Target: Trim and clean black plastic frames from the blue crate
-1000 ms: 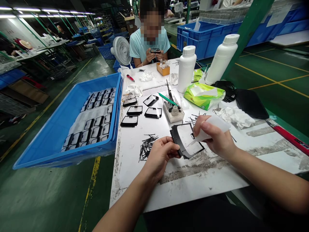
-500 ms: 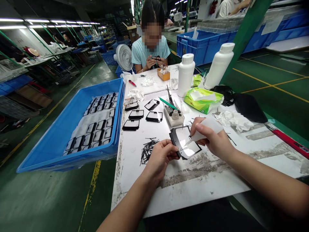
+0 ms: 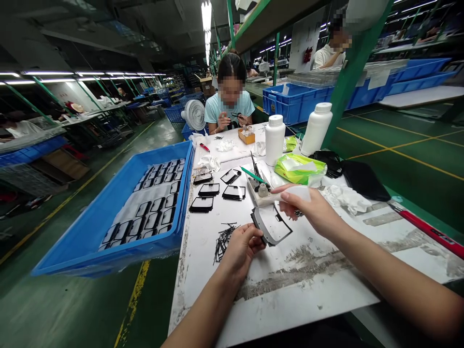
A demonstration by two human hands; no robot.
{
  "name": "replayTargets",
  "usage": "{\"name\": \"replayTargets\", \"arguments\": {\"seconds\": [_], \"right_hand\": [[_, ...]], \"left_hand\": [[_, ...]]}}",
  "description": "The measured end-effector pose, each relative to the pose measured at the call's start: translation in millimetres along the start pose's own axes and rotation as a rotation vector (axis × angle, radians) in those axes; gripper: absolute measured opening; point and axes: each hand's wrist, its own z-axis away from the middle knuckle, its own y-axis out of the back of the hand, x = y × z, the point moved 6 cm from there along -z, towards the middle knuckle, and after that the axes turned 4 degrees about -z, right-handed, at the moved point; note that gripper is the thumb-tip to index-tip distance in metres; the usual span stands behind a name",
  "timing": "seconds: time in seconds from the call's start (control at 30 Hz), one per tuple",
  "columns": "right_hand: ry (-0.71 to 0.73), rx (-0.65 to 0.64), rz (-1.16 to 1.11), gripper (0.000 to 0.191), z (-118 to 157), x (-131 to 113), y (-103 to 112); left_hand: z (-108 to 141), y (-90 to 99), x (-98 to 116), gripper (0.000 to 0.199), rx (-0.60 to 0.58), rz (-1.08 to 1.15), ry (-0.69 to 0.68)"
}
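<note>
The black-framed clear panel [image 3: 271, 225], tilted over the desk [image 3: 213, 304], looks partway worked to me. The left hand's [image 3: 245, 245] fingers pinch its near corner; the right hand's [image 3: 308, 209] curl round a translucent white bottle [image 3: 299, 193] just beyond it. Similar panels [image 3: 201, 205] lie stacked farther off, more in the blue bin [image 3: 72, 258]; which are finished, I can't tell.

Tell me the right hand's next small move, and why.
I'd probably have the right hand set the white squeeze bottle down on the table. The bottle is raised away from the middle of the black frame and fills that grip, while the left hand alone holds the frame. Setting it down would free fingers to steady the frame's far side.
</note>
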Motion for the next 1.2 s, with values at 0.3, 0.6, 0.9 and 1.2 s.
{"name": "replayTargets", "arguments": {"seconds": [0.3,0.6,0.9,1.2], "right_hand": [[0.065,0.155,0.618,0.031,-29,10,49],[0.062,0.354,1.142,0.016,-44,31,86],[0.099,0.358,1.217,0.025,-50,44,85],[0.131,0.089,0.759,0.037,-56,-3,21]], "left_hand": [[8,-5.5,5,0.013,0.001,-0.026,-0.003],[11,-6.9,6,0.016,0.005,-0.047,-0.019],[8,-4.2,4,0.012,0.006,-0.075,-0.035],[4,-0.3,3,0.014,0.008,-0.015,-0.05]]}}
